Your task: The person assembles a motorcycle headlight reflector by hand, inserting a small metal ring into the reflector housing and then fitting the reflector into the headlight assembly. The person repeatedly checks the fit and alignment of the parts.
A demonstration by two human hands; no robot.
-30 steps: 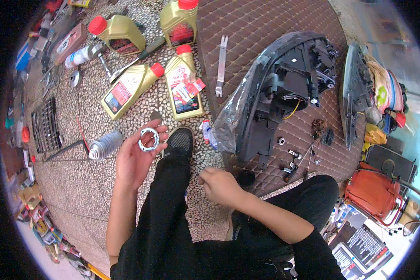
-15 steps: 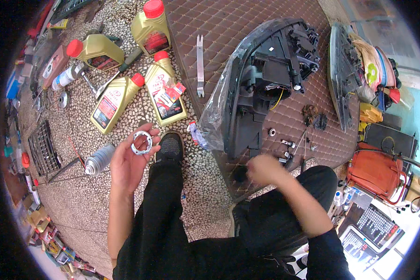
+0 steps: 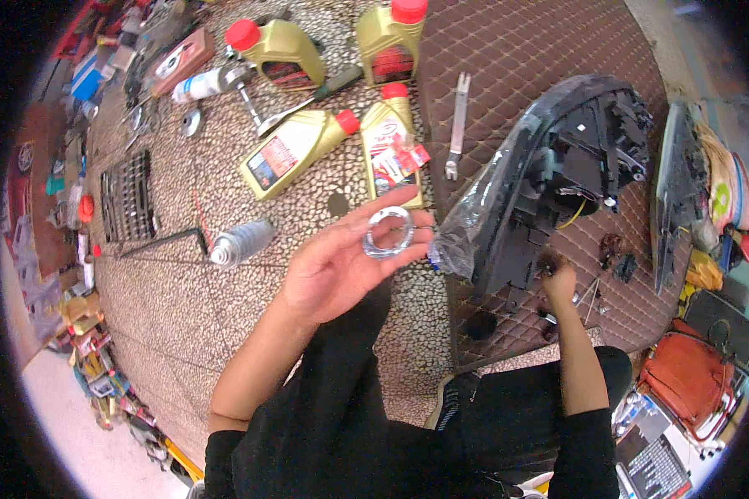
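Observation:
My left hand (image 3: 329, 270) is turned palm up with fingers stretched. A silver metal ring (image 3: 384, 251) with a notched inner edge rests across those fingers, held by the hand. My right hand (image 3: 561, 284) is down at the lower edge of the black headlight housing (image 3: 508, 258), over the quilted brown mat. Its fingers are closed and partly dark, so whatever they grip cannot be made out. Small metal parts lie beside that hand, partly hidden by it. A black round cap (image 3: 479, 325) sits on the mat to its left.
Gold bottles with red caps (image 3: 295, 154) stand and lie on the pebbled floor, beside a spray can (image 3: 200, 86) and a grey ribbed boot (image 3: 245, 241). On the quilted mat (image 3: 516, 58) lies a metal pry bar (image 3: 458, 125). A second lamp (image 3: 674, 183) and an orange bag (image 3: 686, 366) are at right.
The view has swung left. My left hand has moved right and closer with the ring. My right hand has moved from near the black cap to the small parts beside the housing.

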